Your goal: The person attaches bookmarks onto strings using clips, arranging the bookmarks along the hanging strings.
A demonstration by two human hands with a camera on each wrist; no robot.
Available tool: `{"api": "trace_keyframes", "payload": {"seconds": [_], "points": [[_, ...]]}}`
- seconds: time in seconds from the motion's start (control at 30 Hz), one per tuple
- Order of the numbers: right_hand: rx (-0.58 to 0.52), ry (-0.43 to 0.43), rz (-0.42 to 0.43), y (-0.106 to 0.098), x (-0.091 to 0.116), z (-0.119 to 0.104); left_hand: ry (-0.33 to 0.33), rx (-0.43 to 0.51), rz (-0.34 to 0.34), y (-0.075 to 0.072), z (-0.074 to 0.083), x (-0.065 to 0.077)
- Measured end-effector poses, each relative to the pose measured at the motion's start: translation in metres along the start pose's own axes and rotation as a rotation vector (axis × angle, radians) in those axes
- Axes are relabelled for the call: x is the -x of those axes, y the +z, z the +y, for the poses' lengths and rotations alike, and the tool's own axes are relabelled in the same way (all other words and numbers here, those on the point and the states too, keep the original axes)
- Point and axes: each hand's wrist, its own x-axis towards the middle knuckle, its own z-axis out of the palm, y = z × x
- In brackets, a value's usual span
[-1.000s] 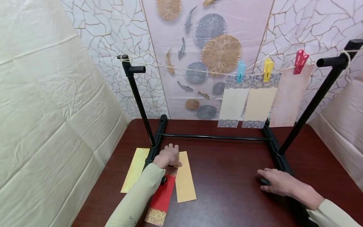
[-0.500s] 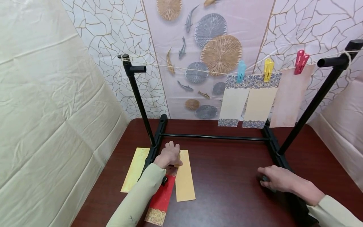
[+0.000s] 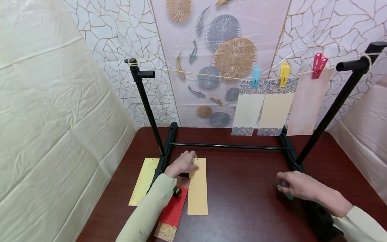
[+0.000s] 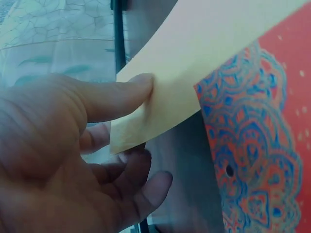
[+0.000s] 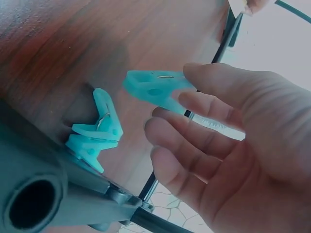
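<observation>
My left hand (image 3: pixel 182 164) pinches the top end of a plain yellow-gold paper card (image 3: pixel 198 191). In the left wrist view the thumb lies on top of this card (image 4: pixel 170 73), which bends upward, with fingers beneath. A red card with a patterned end (image 3: pixel 173 210) lies beside it, partly under the left forearm. On the right, my right hand (image 3: pixel 305 188) holds a teal clothespin (image 5: pixel 153 87) between thumb and index finger, the other fingers loosely curled. More teal clothespins (image 5: pixel 99 131) lie on the table close to that hand.
A black rack (image 3: pixel 228 146) carries a string (image 3: pixel 193 73). White (image 3: pixel 249 111), cream (image 3: pixel 275 111) and pink (image 3: pixel 309 101) cards hang there from blue (image 3: pixel 255 76), yellow (image 3: pixel 284 74) and red (image 3: pixel 319 66) clothespins. A pale yellow card (image 3: pixel 143 181) lies by the rack's left foot.
The left hand has shifted slightly right and away, and the yellow-gold card has swung straighter. My right hand has risen a little, bringing the teal clothespin more into sight.
</observation>
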Motion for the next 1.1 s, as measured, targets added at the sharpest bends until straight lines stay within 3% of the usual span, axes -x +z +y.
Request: {"api": "trace_keyframes", "payload": {"seconds": [0.4,0.63,0.87,1.1], "points": [[-0.028,-0.034,0.021,-0.015,-0.008,-0.005,0.102,0.102,0.040,-0.017,0.017,-0.004],[-0.019,-0.039,0.043,-0.023,-0.014,-0.012,0.088,0.250,0.041,-0.025,0.028,-0.006],[-0.051,0.012,0.056,-0.034,-0.015,-0.018,0.170,0.333,0.132,-0.029,0.035,-0.009],[-0.050,-0.015,0.109,-0.045,-0.017,-0.033,0.232,0.417,0.218,-0.042,0.038,-0.002]]}}
